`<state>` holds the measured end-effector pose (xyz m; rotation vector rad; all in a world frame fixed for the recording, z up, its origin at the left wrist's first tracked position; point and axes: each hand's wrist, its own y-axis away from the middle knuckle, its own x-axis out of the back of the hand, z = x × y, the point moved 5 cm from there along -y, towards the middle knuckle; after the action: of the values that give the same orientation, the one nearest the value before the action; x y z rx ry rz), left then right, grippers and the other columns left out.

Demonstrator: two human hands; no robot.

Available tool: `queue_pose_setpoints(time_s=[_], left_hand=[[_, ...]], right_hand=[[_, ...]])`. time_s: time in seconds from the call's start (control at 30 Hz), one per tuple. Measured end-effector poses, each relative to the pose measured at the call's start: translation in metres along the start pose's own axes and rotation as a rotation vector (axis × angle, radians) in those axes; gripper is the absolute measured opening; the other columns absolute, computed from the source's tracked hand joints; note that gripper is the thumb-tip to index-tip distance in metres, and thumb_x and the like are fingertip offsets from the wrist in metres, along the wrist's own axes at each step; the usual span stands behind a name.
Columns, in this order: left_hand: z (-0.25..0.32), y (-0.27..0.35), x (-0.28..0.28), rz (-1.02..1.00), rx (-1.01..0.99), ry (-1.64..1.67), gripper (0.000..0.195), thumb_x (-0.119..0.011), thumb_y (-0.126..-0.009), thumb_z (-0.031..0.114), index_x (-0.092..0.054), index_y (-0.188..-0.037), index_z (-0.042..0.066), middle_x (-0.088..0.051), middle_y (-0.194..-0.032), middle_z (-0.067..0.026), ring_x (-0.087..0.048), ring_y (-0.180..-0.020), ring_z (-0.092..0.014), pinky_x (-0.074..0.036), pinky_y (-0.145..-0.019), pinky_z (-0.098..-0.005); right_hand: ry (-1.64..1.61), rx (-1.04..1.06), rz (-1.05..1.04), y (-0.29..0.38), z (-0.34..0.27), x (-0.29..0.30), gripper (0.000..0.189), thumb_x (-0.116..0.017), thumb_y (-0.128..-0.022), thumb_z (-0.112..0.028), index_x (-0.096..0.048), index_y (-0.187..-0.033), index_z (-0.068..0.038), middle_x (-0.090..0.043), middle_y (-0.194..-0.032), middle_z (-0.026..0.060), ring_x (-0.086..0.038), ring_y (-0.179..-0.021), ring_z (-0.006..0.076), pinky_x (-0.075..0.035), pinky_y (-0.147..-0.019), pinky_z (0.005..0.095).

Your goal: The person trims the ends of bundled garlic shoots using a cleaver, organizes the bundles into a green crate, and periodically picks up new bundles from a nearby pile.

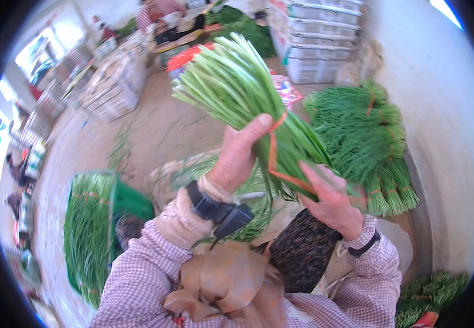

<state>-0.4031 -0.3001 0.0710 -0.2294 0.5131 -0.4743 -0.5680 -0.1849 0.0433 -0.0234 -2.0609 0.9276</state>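
Note:
A thick bunch of long flat green leaves with pale stalks, probably Chinese chives [237,82], is held up before me, its cut ends pointing to the upper left. My left hand [243,151] grips the bunch around its middle, thumb on top near an orange tie band [276,151]. The band passes round the bunch and its loose length runs down to my right hand [327,197]. My right hand is closed on the band against the leafy part, its fingers a little blurred. Loose green leaves [253,225] lie below the bunch, near my lap.
At the left stands a green plastic basket [132,197] of tied bunches. More tied bunches [352,131] are piled by the wall at the right. Stacked white crates [319,45] stand behind, a wrapped stack [114,82] farther left. Another person [159,16] sits at the back.

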Motion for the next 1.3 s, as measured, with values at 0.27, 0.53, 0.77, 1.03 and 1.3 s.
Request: queue_pose_setpoints(time_s=[0.27,0.53,0.77,1.03,1.3], left_hand=[[0.137,0.176,0.187,0.484,-0.361,0.115,0.05,-0.067,-0.082,0.012,-0.055,-0.129,0.001,-0.064,-0.122,-0.0111,-0.063,-0.109,-0.026,-0.05,-0.1,-0.0429],[0.165,0.457,0.296,0.705,-0.073,-0.69,0.064,-0.07,-0.084,0.022,-0.047,-0.141,0.004,-0.053,-0.139,-0.0104,-0.052,-0.126,-0.027,-0.04,-0.109,-0.0439],[0.284,0.575,0.274,0.37,0.863,-1.555,0.026,-0.063,-0.087,-0.002,-0.068,-0.112,0.0,-0.072,-0.106,-0.0128,-0.07,-0.093,-0.023,-0.056,-0.084,-0.0347],[0.258,0.407,0.245,0.269,0.679,-1.67,0.109,-0.085,-0.064,0.05,-0.037,-0.146,-0.004,-0.052,-0.136,-0.028,-0.051,-0.127,-0.039,-0.04,-0.108,-0.0423],[0.19,0.348,0.273,0.647,0.436,-1.452,0.088,-0.077,-0.067,0.024,-0.039,-0.141,-0.006,-0.07,-0.102,-0.02,-0.068,-0.091,-0.036,-0.054,-0.085,-0.0409]], right_hand=[[-0.221,0.07,-0.436,-0.095,-0.09,-0.086,0.026,-0.07,-0.082,-0.018,-0.066,-0.104,-0.005,-0.067,-0.082,0.017,-0.067,-0.076,0.0343,-0.055,-0.069,0.0435],[-0.345,0.399,-0.524,-0.077,-0.264,-0.308,0.069,-0.077,-0.073,-0.025,-0.046,-0.131,-0.002,-0.058,-0.115,0.0181,-0.057,-0.109,0.035,-0.047,-0.09,0.042],[-0.266,0.702,-0.347,-0.047,-0.299,-0.323,0.02,-0.053,-0.083,-0.015,-0.05,-0.102,-0.01,-0.055,-0.107,0.0158,-0.055,-0.103,0.035,-0.046,-0.087,0.046],[-0.282,0.846,-0.3,-0.049,-0.298,-0.314,0.019,-0.056,-0.082,-0.021,-0.053,-0.099,-0.013,-0.058,-0.114,0.0122,-0.055,-0.113,0.0323,-0.042,-0.1,0.049],[-0.283,0.539,-0.602,-0.027,-0.255,-0.317,0.035,-0.058,-0.078,-0.013,-0.051,-0.111,-0.006,-0.058,-0.104,0.0128,-0.057,-0.101,0.0304,-0.042,-0.087,0.044]])
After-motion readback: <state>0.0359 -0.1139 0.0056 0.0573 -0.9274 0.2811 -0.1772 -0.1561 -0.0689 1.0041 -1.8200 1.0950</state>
